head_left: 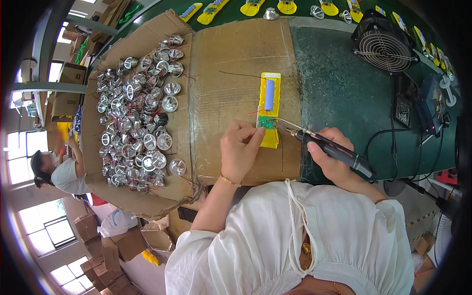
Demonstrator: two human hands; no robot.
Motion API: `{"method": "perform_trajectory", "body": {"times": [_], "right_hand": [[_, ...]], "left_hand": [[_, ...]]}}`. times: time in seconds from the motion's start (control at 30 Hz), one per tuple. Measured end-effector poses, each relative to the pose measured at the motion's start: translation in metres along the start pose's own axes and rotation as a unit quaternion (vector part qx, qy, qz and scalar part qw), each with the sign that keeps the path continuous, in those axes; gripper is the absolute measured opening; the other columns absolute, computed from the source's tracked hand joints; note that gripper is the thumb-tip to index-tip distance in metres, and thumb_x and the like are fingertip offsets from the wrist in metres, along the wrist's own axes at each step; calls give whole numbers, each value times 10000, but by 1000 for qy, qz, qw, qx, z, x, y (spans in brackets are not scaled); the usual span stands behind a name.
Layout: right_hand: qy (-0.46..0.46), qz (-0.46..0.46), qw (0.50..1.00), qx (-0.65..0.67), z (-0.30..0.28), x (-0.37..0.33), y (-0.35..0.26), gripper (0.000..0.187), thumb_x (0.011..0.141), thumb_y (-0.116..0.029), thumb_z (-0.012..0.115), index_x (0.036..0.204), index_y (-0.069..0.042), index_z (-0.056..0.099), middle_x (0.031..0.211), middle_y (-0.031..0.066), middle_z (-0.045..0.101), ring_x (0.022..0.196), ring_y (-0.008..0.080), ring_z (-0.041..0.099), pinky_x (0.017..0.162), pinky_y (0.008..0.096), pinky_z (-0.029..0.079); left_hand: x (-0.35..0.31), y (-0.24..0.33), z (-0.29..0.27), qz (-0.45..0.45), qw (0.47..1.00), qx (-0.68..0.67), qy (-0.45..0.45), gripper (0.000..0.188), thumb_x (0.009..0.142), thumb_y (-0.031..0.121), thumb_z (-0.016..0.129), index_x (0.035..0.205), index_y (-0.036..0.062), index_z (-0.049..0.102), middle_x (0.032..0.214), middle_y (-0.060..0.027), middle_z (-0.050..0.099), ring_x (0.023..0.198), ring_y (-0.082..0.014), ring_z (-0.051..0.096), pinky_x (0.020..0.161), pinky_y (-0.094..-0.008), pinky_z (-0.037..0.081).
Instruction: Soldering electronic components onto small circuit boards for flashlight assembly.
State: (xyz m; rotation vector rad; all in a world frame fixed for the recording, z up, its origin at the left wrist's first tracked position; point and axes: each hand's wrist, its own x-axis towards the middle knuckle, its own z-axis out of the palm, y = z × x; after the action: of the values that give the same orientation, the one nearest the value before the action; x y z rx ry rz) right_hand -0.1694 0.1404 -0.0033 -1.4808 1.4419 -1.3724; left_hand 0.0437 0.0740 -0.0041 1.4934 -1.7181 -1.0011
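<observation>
A yellow plastic housing (269, 140) lies lengthwise on the cardboard in front of me. In it sit a blue-purple cylindrical battery (269, 95) and a small green circuit board (266, 122). Thin dark and red wires run out from it to the left. My right hand (332, 153) is wrapped round a soldering iron (339, 152) with a thin metal tube along it; its tip points at the board's right side. At the board's left edge my left hand (242, 149) is closed in a pinch. What lies between those fingertips is too small to make out.
A cardboard box (142, 204) full of silvery reflector cups with wires stands at left. A fan (386, 49) and a blue soldering station (429, 113) with cables are at right. More yellow housings (287, 7) line the far edge. Another person (66, 169) works at far left.
</observation>
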Motion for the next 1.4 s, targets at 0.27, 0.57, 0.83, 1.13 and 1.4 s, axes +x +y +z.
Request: {"method": "perform_trajectory", "body": {"times": [0.27, 0.57, 0.83, 1.13, 1.4], "right_hand": [[15, 34, 998, 49, 9, 0, 5, 167, 809, -129, 702, 860, -6, 602, 672, 39, 632, 582, 68, 577, 527, 227, 447], [17, 61, 996, 67, 13, -1, 5, 159, 811, -122, 701, 848, -8, 596, 661, 32, 625, 575, 62, 572, 521, 224, 445], [35, 60, 995, 67, 14, -2, 9, 166, 814, -139, 705, 829, -21, 588, 638, 17, 600, 559, 59, 537, 507, 231, 427], [8, 84, 995, 51, 6, -5, 9, 170, 844, -127, 668, 868, 2, 560, 693, 60, 612, 623, 88, 564, 574, 242, 463], [40, 73, 994, 73, 6, -7, 12, 176, 815, -147, 708, 844, -16, 595, 673, 29, 604, 591, 70, 538, 533, 236, 435]], "left_hand": [[6, -10, -3, -8, 999, 3, -41, 132, 769, 106, 710, 731, -17, 678, 799, -75, 578, 625, -147, 546, 576, -267, 443], [7, -7, 0, -14, 1000, 3, -26, 132, 757, 82, 697, 694, -26, 655, 770, -74, 568, 614, -146, 539, 566, -270, 439], [6, -8, 3, 2, 1000, 10, -10, 127, 744, 75, 699, 679, -23, 650, 770, -75, 565, 627, -157, 548, 574, -279, 449], [-1, -7, 1, -33, 999, -16, -10, 162, 781, 125, 726, 728, -19, 675, 775, -73, 562, 652, -158, 543, 582, -292, 440], [-1, -8, 0, 27, 999, -29, -20, 137, 835, 94, 698, 782, -32, 680, 874, -26, 523, 612, -59, 498, 466, -205, 423]]}}
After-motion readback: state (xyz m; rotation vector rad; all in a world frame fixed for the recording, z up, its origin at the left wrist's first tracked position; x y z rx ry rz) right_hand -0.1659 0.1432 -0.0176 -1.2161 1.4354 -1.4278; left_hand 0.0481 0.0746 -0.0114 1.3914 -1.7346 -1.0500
